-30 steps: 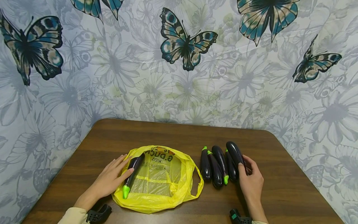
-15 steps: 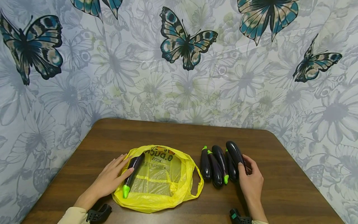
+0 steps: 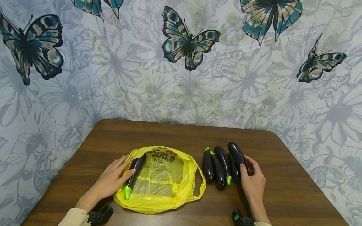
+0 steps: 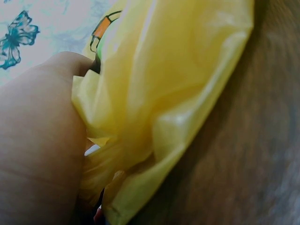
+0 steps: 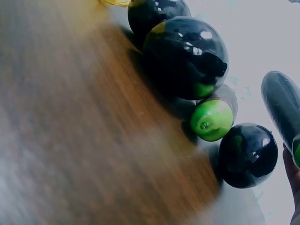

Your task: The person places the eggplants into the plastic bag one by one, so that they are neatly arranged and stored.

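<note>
Left hand (image 3: 113, 177): fingers pretty loose on the bag (image 3: 158, 205), thumb over one eggplant (image 3: 137, 166)
Right hand (image 3: 253, 180): clamped on another eggplant (image 3: 235, 153), four others (image 3: 218, 175) alongside

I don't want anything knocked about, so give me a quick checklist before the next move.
1. Yellow plastic bag mouth open: ok.
2. Left hand at the bag's left rim: ok.
3. Firmness of that hand's hold: cannot tell.
4. Right hand has a grip on the long, glossy black eggplant: ok.
5. Low path to bag unobstructed: not ok; four other glossy black eggplants lie between.
6. Room inside: ok; one green-stemmed black eggplant shows, along the left side.
</note>
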`<state>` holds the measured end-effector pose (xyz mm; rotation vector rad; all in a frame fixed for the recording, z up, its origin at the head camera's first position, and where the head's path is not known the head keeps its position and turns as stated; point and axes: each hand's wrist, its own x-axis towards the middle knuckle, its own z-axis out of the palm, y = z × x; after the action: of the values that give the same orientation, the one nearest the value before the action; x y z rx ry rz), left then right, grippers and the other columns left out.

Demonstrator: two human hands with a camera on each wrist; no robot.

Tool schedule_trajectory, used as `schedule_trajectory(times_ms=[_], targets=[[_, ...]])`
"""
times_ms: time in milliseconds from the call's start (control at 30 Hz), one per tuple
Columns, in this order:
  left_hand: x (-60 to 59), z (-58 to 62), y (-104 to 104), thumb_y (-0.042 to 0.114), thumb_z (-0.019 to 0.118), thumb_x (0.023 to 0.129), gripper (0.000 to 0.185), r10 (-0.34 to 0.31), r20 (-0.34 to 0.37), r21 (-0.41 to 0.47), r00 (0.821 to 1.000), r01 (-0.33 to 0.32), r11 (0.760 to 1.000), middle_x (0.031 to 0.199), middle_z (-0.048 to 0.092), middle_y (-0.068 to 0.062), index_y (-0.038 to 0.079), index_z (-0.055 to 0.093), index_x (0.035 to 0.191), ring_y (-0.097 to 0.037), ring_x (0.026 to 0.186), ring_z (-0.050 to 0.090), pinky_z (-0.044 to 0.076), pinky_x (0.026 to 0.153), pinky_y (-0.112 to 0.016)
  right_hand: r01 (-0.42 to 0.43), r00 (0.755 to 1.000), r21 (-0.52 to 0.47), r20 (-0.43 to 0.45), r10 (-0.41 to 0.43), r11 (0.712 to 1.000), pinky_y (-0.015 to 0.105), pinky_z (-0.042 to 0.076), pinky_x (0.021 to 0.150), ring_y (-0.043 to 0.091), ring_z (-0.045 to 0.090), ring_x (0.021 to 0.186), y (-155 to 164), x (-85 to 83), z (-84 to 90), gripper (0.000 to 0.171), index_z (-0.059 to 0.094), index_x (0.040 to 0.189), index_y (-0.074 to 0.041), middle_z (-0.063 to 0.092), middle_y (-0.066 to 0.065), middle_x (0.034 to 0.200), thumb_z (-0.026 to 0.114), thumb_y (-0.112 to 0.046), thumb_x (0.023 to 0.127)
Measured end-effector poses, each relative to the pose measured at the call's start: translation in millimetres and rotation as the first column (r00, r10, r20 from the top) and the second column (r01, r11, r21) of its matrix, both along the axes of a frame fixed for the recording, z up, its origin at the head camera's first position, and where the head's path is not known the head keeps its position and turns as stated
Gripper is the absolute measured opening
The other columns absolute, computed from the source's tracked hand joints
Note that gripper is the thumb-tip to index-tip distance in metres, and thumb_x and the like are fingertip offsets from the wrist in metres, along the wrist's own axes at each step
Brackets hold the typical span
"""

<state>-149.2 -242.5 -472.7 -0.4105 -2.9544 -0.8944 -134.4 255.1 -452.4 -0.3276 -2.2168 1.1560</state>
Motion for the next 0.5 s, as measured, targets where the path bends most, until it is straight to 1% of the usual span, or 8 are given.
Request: schedule_trajectory(times_ms=[500], targets=[[0.3, -0.4, -0.4, 0.058, 0.046, 0.106, 0.070, -0.001, -0.004, -0.002, 1.000, 0.001, 1.000, 0.167, 0.029, -0.020, 0.013, 0.041, 0.160, -0.047, 0.154, 0.022, 0.017, 0.119, -0.073, -0.025, 0.999, -0.002, -0.022, 0.025, 1.000, -0.001, 0.043, 0.075, -0.018, 0.055, 0.089, -3.0, -0.2, -0.7, 0.033, 0.069, 0.134, -0.013, 0.071, 0.013, 0.125, 0.065, -0.016, 0.101]])
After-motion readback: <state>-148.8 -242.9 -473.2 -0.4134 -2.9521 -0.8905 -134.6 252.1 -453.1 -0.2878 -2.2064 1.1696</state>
